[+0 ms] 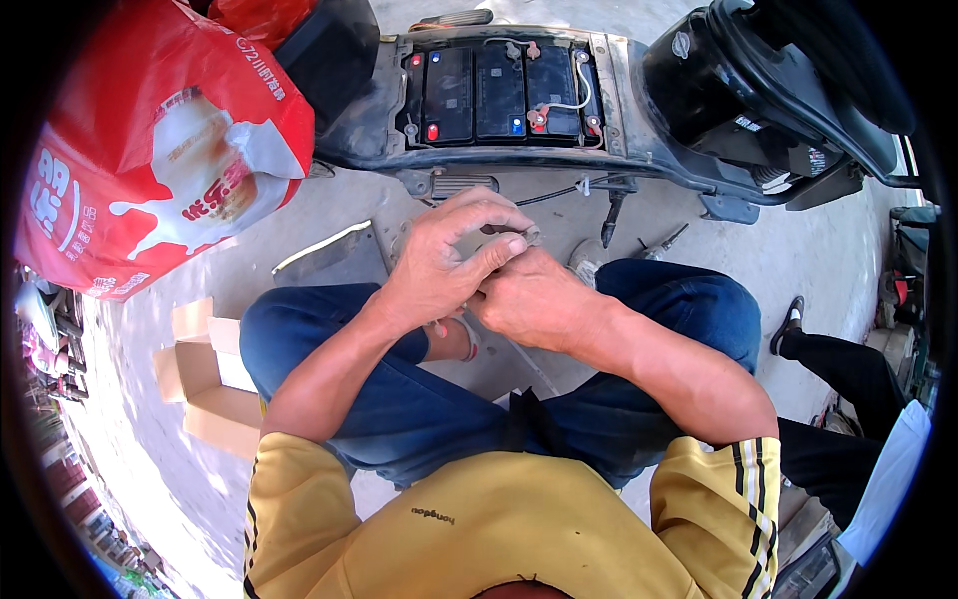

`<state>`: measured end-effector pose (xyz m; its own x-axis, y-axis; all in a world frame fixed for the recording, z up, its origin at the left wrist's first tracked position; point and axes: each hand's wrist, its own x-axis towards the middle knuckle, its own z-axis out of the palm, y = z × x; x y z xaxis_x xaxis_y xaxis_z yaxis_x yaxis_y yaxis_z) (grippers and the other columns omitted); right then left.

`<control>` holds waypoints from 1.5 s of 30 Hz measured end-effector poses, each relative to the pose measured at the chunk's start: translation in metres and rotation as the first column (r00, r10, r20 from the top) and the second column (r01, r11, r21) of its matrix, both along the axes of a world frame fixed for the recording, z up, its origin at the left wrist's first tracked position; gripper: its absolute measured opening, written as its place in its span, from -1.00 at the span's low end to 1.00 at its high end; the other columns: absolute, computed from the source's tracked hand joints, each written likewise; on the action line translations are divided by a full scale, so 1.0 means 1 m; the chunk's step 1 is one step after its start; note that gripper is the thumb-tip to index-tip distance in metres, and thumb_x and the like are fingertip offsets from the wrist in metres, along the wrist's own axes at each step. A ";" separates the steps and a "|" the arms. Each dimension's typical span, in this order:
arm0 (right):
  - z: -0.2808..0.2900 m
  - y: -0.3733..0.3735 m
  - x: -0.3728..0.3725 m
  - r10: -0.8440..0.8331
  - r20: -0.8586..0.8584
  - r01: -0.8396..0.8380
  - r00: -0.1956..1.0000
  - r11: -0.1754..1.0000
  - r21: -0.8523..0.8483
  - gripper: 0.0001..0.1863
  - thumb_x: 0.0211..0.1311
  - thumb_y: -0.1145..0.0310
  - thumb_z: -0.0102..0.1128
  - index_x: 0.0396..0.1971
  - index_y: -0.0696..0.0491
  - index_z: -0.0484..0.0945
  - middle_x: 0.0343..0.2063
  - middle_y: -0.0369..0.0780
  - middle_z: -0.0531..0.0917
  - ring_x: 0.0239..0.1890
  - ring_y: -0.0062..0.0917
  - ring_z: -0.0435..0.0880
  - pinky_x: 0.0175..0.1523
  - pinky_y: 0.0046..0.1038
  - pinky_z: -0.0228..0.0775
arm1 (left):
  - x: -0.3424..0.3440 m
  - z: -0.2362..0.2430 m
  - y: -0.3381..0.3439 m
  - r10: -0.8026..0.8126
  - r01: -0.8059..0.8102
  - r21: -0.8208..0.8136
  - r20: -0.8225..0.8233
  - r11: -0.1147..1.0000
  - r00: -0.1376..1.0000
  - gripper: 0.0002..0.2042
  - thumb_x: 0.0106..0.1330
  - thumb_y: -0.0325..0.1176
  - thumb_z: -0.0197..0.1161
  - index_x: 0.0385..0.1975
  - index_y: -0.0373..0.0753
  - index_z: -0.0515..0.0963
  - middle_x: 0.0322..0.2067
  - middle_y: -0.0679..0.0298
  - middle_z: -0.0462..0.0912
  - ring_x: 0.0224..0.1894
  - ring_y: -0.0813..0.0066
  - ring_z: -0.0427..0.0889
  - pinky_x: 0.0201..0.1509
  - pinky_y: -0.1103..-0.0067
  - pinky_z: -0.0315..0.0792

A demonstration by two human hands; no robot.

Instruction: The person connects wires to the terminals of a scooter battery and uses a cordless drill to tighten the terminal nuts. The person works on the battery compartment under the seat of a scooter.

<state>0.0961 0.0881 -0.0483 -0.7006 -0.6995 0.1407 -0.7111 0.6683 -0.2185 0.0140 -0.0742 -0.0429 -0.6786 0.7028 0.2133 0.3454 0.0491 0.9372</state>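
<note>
Above my knees my two hands meet. My left hand [444,258] curls with thumb and fingers pinched together, and a small greyish bit shows at its fingertips. My right hand [539,298] is closed in a fist just below, touching the left one. What the fingers hold is too small and too covered to name. Beyond my hands is the open floorboard [624,95] of a scooter. Several black batteries [448,95] sit in its compartment, with red and blue terminals and a white wire [579,92] across the right one.
A large red printed bag [120,150] hangs at the left. An open cardboard box [215,384] lies by my left knee, and a dark flat panel [334,255] on the ground beyond it. A screwdriver-like tool [664,243] lies beyond my right knee. Another person's leg [848,369] is at the right.
</note>
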 end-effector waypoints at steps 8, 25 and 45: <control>0.029 0.046 -0.013 -0.416 0.033 0.363 0.909 0.828 0.428 -0.92 0.03 0.50 0.34 -0.49 0.04 0.78 -0.39 -0.20 0.76 -0.13 -0.30 0.77 0.09 -0.27 0.53 | -0.061 -0.045 -0.038 0.013 0.070 -0.804 0.096 0.590 0.995 -0.78 0.44 -0.30 0.32 -0.09 -0.31 0.71 -0.21 0.06 0.77 -0.20 0.15 0.74 0.01 0.32 0.57; 0.028 0.055 -0.008 -0.299 0.167 0.263 0.940 0.942 0.208 -0.96 0.08 0.47 0.36 -0.52 0.04 0.73 -0.43 -0.22 0.72 -0.20 -0.33 0.75 0.00 -0.27 0.53 | -0.033 -0.326 -0.016 -0.143 0.114 -0.793 0.034 0.599 0.989 -0.76 0.34 -0.35 0.32 -0.06 -0.28 0.66 0.02 -0.11 0.69 0.10 -0.15 0.67 0.21 0.16 0.56; 0.035 0.072 -0.009 -0.423 0.430 0.453 0.798 0.891 0.036 -0.91 0.04 0.45 0.30 -0.47 0.08 0.76 -0.47 -0.14 0.73 -0.26 -0.20 0.77 -0.05 -0.20 0.53 | 0.006 -0.376 0.072 -0.305 -0.105 -0.759 -0.379 0.643 0.874 -0.79 0.29 -0.52 0.23 -0.09 -0.27 0.58 -0.10 0.05 0.69 -0.04 0.01 0.75 -0.04 0.21 0.66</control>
